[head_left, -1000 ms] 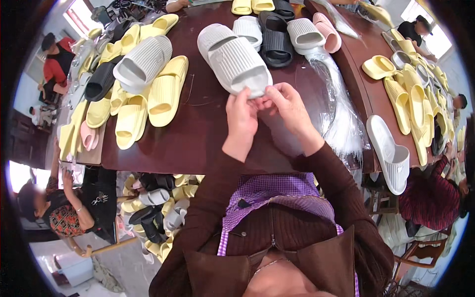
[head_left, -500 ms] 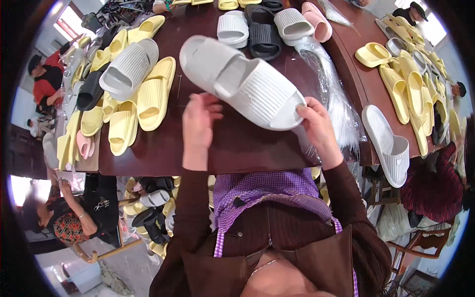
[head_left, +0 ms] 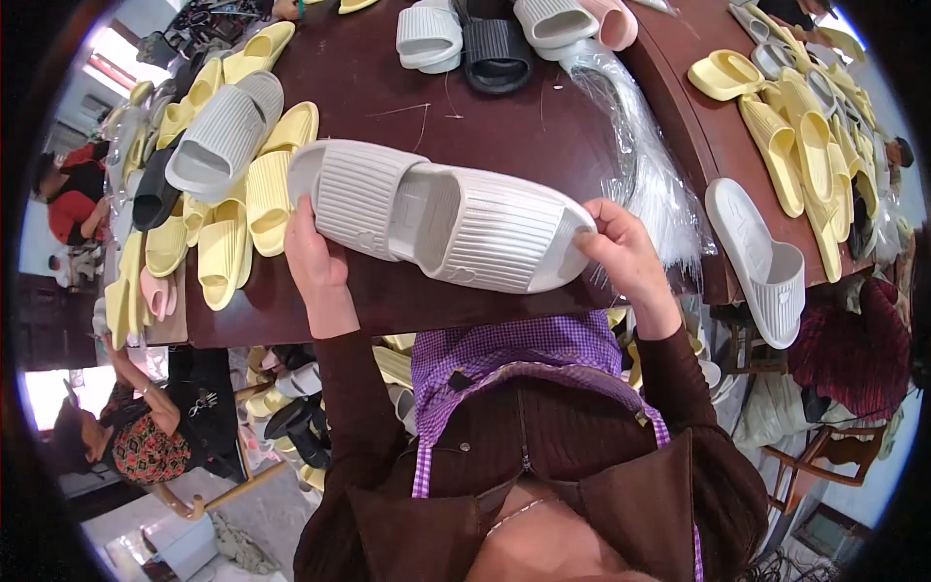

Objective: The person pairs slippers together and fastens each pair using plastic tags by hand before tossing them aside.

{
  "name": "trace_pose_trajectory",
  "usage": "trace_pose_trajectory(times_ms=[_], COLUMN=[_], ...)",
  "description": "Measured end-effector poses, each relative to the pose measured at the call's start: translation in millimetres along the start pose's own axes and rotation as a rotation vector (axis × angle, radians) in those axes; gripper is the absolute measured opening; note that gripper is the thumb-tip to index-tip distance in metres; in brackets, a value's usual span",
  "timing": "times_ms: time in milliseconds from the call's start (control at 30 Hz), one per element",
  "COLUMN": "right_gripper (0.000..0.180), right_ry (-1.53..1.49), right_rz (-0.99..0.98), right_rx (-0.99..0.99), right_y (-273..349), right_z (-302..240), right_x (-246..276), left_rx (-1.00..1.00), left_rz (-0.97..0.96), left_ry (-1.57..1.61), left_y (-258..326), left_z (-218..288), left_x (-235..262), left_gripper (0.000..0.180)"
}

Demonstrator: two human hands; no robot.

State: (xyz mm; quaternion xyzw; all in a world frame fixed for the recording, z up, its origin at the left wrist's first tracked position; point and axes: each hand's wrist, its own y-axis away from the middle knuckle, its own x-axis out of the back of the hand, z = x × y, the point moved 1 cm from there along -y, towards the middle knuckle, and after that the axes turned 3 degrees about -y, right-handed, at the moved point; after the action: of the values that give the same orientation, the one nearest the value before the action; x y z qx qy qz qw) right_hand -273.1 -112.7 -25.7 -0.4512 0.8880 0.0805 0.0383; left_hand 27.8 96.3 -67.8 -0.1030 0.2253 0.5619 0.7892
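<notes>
Between my hands, above the front of the table, is a pair of light grey slippers [head_left: 504,228] with ribbed straps, fitted together with their toes pointing opposite ways. My right hand [head_left: 632,254] pinches the right end, thumb on top at the toe opening. At the other end, my left hand [head_left: 315,262] grips the lower left edge with its thumb upright; its other fingers are hidden underneath. Just left of that hand lies a pile of yellow slippers [head_left: 225,247] with a grey slipper [head_left: 225,134] on top.
Across the dark red table [head_left: 388,112] stand grey, pink and black slippers [head_left: 497,58]. A bundle of clear plastic bags [head_left: 645,165] lies to the right. Beyond it are a grey slipper [head_left: 754,262] at the table edge and more yellow slippers [head_left: 776,145]. Other people sit at both sides.
The slippers have turned from a steep slant to nearly level, and a second ribbed strap now shows at the left. My left hand has moved left and taken hold of that end.
</notes>
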Motion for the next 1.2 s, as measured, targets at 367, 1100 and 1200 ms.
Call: trace_pose_trajectory(times_ms=[367,1100,1200], right_gripper=[0.018,0.013,0.016], right_ry=[0.141,0.719,0.814], right_rz=[0.247,-0.003,0.098], right_rx=[0.153,1.024,0.594], right_y=[11.9,-127.6,-80.6], right_z=[-25.8,-108.3,-97.8], right_x=[34.3,-7.5,30.6], left_rx=[-0.159,-0.445,-0.537], left_rz=[0.262,-0.244,-0.292], left_ry=[0.031,-0.687,-0.741], left_y=[8.7,-52.7,-6.7], left_z=[52.3,7.2,7.6], left_x=[-5.7,-75.0,-92.7], left_gripper=[0.027,0.033,0.03])
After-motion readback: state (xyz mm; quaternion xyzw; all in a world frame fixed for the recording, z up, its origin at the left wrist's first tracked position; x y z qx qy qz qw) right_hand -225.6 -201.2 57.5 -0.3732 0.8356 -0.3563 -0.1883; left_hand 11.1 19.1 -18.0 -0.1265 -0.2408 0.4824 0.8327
